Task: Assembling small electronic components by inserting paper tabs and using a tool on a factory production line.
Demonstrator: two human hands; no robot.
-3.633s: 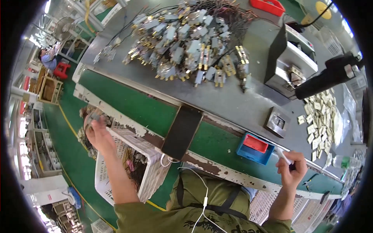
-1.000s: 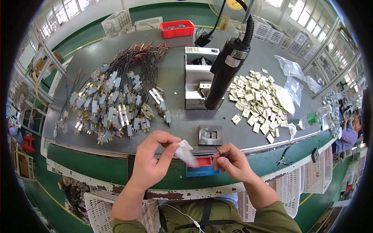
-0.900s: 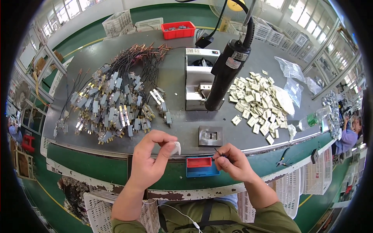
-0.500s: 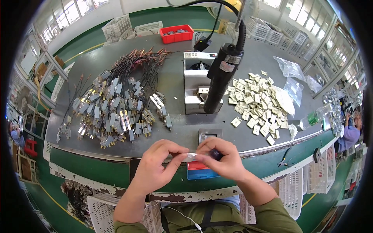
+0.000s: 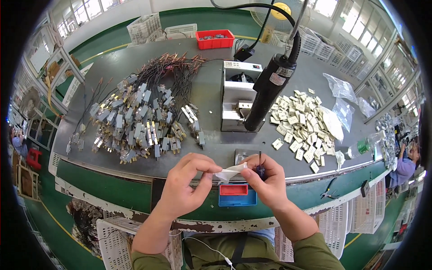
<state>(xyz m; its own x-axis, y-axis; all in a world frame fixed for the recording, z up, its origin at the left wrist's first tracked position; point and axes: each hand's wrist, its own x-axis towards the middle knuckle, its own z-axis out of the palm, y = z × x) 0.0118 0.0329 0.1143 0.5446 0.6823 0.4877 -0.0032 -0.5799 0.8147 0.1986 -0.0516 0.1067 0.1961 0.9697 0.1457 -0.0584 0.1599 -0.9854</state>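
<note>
White strip (image 5: pixel 231 173) spans between my left hand (image 5: pixel 184 186) and right hand (image 5: pixel 270 182), fingers pinched on it, farther apart than 0.5 s ago. Right also grips dark tool (image 5: pixel 260 170), partly hidden.

A red bin (image 5: pixel 215 43) containing small grey parts stands at the far edge of the grey tabletop (image 5: pixel 204 123). White crates (image 5: pixel 143 30) and a fan (image 5: pixel 278 11) with a yellow hub stand beyond it. Clear plastic bags (image 5: pixel 339 87) lie at the right side, with a clear bottle (image 5: pixel 355 149) nearer the front. Pliers (image 5: pixel 330 191) rest on the green front ledge (image 5: pixel 292 196). A red stool (image 5: pixel 33 159) is located at far left
</note>
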